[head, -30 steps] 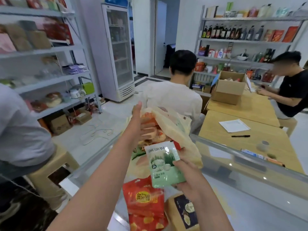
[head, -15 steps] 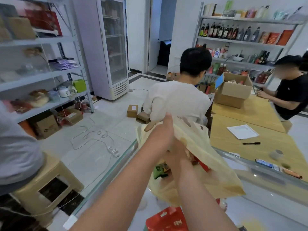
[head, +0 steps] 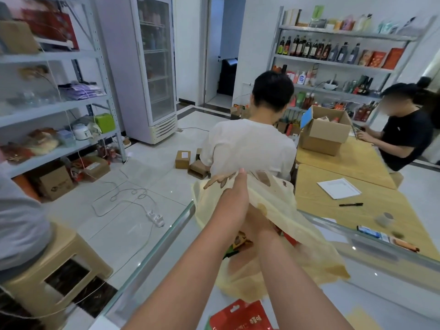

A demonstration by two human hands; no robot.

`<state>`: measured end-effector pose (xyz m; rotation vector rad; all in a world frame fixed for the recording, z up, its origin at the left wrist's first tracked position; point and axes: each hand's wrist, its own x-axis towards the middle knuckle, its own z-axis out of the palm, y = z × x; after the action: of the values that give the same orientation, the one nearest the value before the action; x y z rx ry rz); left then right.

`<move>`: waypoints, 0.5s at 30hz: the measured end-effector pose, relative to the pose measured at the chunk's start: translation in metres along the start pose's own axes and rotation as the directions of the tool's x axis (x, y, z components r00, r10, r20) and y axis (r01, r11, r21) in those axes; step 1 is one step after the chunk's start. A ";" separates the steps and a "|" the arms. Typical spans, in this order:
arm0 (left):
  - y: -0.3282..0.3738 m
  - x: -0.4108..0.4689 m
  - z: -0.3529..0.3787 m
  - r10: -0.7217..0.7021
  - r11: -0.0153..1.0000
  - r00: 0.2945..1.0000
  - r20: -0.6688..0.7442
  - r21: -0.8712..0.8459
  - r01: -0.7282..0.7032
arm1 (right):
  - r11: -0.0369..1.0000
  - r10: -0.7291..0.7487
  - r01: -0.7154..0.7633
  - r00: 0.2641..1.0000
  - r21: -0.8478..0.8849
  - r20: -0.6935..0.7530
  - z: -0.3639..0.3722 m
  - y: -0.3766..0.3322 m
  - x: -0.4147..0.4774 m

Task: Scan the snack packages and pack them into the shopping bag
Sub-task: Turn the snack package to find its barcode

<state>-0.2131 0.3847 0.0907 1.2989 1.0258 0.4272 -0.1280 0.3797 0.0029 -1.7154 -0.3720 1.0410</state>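
**A:** While the bag's open, status? Nearest first.

**B:** Flat red foil snack package with a hang-hole [head: 240,316] lies on the glass counter top [head: 152,265], on the wearer's side of both wrists, not yet bagged. I can't tell whether it's been scanned.

**A:** Hands?

**B:** Right hand [head: 258,225] is down inside the mouth of the pale yellow thin plastic shopping bag [head: 297,239]. Its fingers are hidden by the film, so I can't tell if they're apart or clamped on anything. Left hand [head: 234,198] is just above it, thumb and fingers pinching the bag's near rim and lifting it to keep the mouth open.

**A:** Contents?

**B:** Orange and green packets [head: 239,244] show below the right wrist, already in the bag.

**A:** Step?

**B:** My read: packing, a drop-off inside the bag. Next move needs the right hand out empty, then down to the red package near the wrists. The left should hold the rim up so the film doesn't collapse.

**A:** Beyond the fingers?

**B:** Person in a white shirt [head: 250,144], seated facing away; wooden tables [head: 357,217] behind the bag.
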 end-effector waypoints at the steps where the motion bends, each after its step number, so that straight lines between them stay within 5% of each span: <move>1: -0.003 0.000 0.003 0.009 0.999 1.000 -0.002 -0.043 -0.010 | 0.999 -0.009 0.009 1.000 -0.039 0.005 -0.006 0.002 0.003; 4: -0.012 -0.001 0.012 0.035 0.996 0.999 -0.006 -0.082 -0.036 | 0.998 0.051 -0.051 0.999 0.029 -0.012 -0.023 0.003 -0.008; 10: -0.029 -0.012 0.040 0.084 0.996 0.980 0.179 -0.031 -0.080 | 0.976 -0.186 0.192 0.981 -0.105 0.056 -0.092 0.022 -0.087; 13: -0.047 -0.015 0.061 0.153 0.940 0.962 0.225 0.268 -0.211 | 0.959 -0.262 0.247 0.960 -0.139 -0.097 -0.148 0.041 -0.104; 15: -0.061 -0.017 0.079 0.164 0.781 0.938 0.307 0.540 -0.314 | 0.965 -0.257 0.230 0.923 -0.125 -0.285 -0.184 0.056 -0.104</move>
<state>-0.1742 0.3087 0.0355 2.0030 0.8029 0.1273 -0.0557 0.1733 0.0151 -1.8200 -0.4285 0.5794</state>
